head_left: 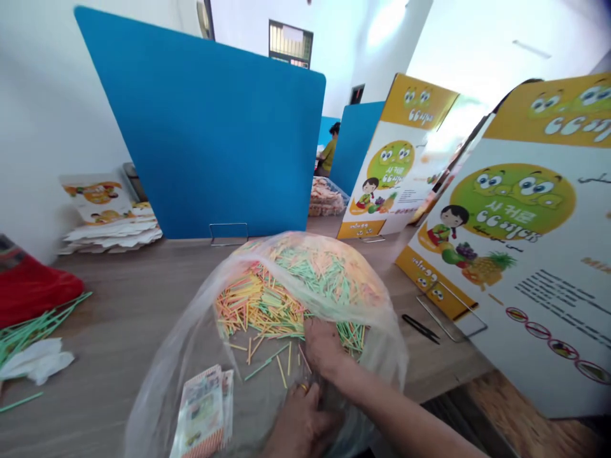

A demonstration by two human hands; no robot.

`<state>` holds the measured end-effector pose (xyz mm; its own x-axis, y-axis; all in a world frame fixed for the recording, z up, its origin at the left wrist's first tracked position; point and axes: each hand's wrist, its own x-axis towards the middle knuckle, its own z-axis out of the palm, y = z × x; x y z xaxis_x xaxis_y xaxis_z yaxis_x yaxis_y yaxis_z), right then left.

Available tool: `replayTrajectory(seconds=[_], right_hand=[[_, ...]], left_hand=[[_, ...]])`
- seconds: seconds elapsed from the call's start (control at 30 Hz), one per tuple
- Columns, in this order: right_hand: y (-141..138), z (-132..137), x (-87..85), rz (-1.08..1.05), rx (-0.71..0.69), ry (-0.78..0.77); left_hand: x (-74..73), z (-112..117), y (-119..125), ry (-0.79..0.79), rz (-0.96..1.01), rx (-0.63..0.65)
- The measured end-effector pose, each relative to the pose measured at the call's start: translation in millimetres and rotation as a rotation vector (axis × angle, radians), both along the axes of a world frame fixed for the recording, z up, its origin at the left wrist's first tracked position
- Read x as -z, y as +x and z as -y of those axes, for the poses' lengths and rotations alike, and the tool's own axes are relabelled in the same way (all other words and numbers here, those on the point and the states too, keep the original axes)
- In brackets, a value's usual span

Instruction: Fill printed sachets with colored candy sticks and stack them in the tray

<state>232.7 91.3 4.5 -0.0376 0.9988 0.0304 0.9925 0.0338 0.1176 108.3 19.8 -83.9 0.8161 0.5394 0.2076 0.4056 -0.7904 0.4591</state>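
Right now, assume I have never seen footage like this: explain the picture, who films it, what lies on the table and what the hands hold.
No machine: a person wears a head camera, looking down at their own hands. The right hand reaches into a clear plastic bag heaped with thin coloured sticks, fingers on them. The left hand, wearing a ring, rests at the bag's mouth; its grip is unclear. Printed packets lie by the left hand; loose green sticks and a small black tool lie on the wooden table.
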Motion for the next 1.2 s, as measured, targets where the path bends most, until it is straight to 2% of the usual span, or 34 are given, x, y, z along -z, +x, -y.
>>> replayTrajectory(seconds=[0.07,0.17,0.3,0.4,0.5,0.57,0.6,0.67,0.77,0.87,0.97,1.1,1.2], right_hand=[[6.5,-3.2,-4.0,-0.071,0.054,0.026],[23.5,-8.4,-10.0,-0.241,0.093,0.045],[46.0,-18.2,-14.0,-0.527,0.118,0.086],[49.7,-19.3,-12.3,-0.773,0.093,0.103],[35.8,-10.1,-6.3,-1.045,0.023,0.056],[18.3,-0.1,0.2,-1.181,-0.019,0.007],[8.4,5.3,4.4,-1.236,-0.041,-0.019],[-11.2,15.4,14.4,-1.352,-0.135,-0.054],[-33.4,27.4,30.8,-1.483,-0.273,-0.015],[-42.9,35.9,41.4,-1.386,-0.236,-0.012],[-43.6,40.9,42.2,-1.255,-0.249,-0.091],[-44.1,41.8,39.5,-1.219,-0.304,-0.142],[-48.5,42.0,42.2,-1.126,-0.249,-0.106]], left_hand=[[-3.3,0.8,-0.6,-0.036,0.012,-0.011],[-16.4,3.4,-1.9,-0.156,0.036,-0.065],[-43.3,2.1,-15.0,-0.461,0.224,-0.152],[-64.6,-3.7,-36.9,-0.686,0.36,-0.365],[-80.0,-11.8,-57.3,-0.751,0.442,-0.669],[-86.2,-17.7,-63.3,-0.713,0.524,-0.771],[-87.9,-20.8,-63.3,-0.658,0.567,-0.779],[-88.1,-27.6,-58.4,-0.493,0.616,-0.728],[-79.3,-36.0,-46.6,-0.279,0.502,-0.6],[-64.8,-34.6,-40.5,-0.149,0.379,-0.595],[-55.9,-25.8,-43.9,-0.042,0.378,-0.635],[-56.3,-19.9,-51.9,-0.041,0.479,-0.7],[-54.9,-19.2,-51.9,-0.056,0.503,-0.677]])
